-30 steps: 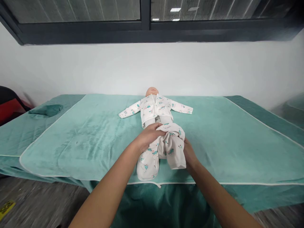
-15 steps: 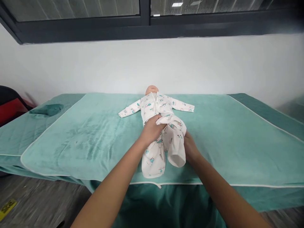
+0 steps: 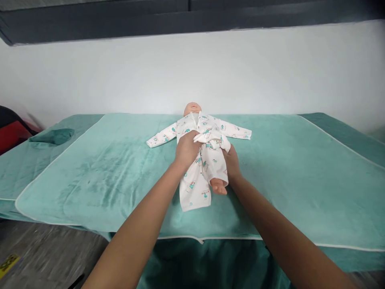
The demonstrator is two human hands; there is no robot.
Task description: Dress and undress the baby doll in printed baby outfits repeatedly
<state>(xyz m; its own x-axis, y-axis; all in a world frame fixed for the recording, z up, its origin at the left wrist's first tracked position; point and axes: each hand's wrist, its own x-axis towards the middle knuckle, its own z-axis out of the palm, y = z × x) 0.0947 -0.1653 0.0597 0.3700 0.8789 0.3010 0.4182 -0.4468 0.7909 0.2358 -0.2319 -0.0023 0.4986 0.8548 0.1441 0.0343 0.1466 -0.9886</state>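
Left hand [image 3: 188, 147], frame centre: fingers are curling inward rather than spreading, with the thumb lying along the top and pinching the gathered waist of the white printed trousers [image 3: 195, 190]; some fingertips are hiding in the cloth. Right hand [image 3: 232, 160], just right of centre: it is touching the outer side of the same bunched waist, fingers mostly disappearing under the fabric; cannot tell whether they are pinching or only pressing. Trousers are lying at centre, slightly below the middle of the frame, top rumpling between the two hands, one leg hanging lower and flatter toward the lower centre. From the other cuff a doll's foot [image 3: 218, 186] is poking out, toes pointing down the frame. Doll [image 3: 192, 108] is lying on its back, head showing at upper centre, wearing a matching printed jacket [image 3: 186, 125]; both sleeves are spreading outward, one to each side, and the trouser waist is overlapping the jacket's lower part. Everything is resting on a pale green plush cover [image 3: 105, 176] with white piping, filling the middle of the frame. White wall [image 3: 192, 72] is rising behind; dark window frame [image 3: 120, 20] is running across the top. Red and black object [image 3: 13, 130] is sitting at the left edge.
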